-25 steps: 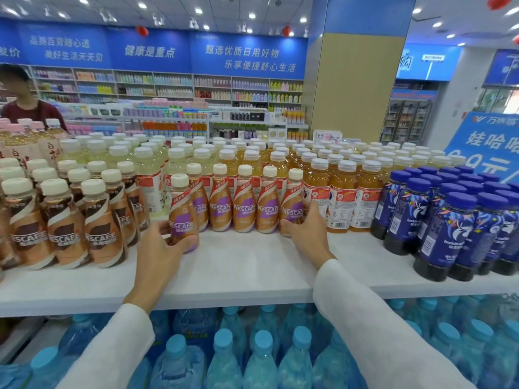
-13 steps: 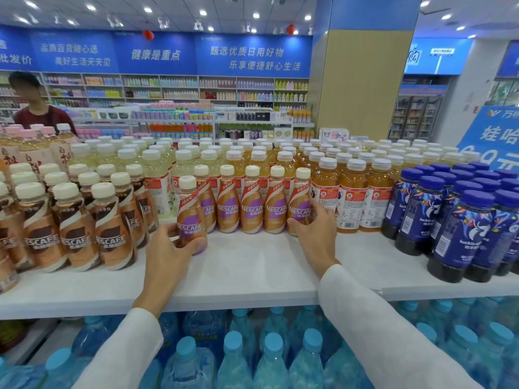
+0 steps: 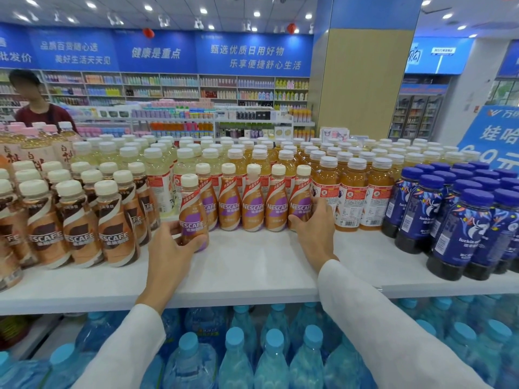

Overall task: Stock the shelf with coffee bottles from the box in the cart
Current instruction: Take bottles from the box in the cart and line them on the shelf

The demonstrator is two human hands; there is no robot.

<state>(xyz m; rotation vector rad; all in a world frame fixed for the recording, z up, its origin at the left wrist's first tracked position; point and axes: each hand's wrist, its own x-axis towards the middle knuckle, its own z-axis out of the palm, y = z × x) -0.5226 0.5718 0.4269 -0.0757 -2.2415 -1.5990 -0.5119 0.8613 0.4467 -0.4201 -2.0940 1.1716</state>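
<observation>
Both hands were up on the white shelf [image 3: 252, 265] there. The left hand [image 3: 171, 248] was wrapped round the lower half of a purple-labelled coffee bottle [image 3: 193, 211], thumb on the near side and fingers curled under the label. That bottle stood upright on the shelf, a little forward of the others and toward the front edge. Behind it ran the row of matching bottles [image 3: 252, 203], five of them side by side, cream caps up and labels facing out. Over at the right end of that row, the right hand [image 3: 314, 228] was clasped round the last bottle [image 3: 301, 204], thumb at its base and fingers round the far side, right up against the orange tea bottles [image 3: 348, 197]. Toward the left end of the shelf stood the brown-labelled coffee bottles [image 3: 81, 226], packed close. Toward the right end stood the dark blue bottles [image 3: 455, 228], reaching almost to the front edge. Pale yellow drinks [image 3: 157, 164] filled the back. Under the shelf were blue-capped water bottles [image 3: 236, 357], caps just below the front edge. Far off to the left, a person in a dark red top [image 3: 42, 113] stood beyond the display.
</observation>
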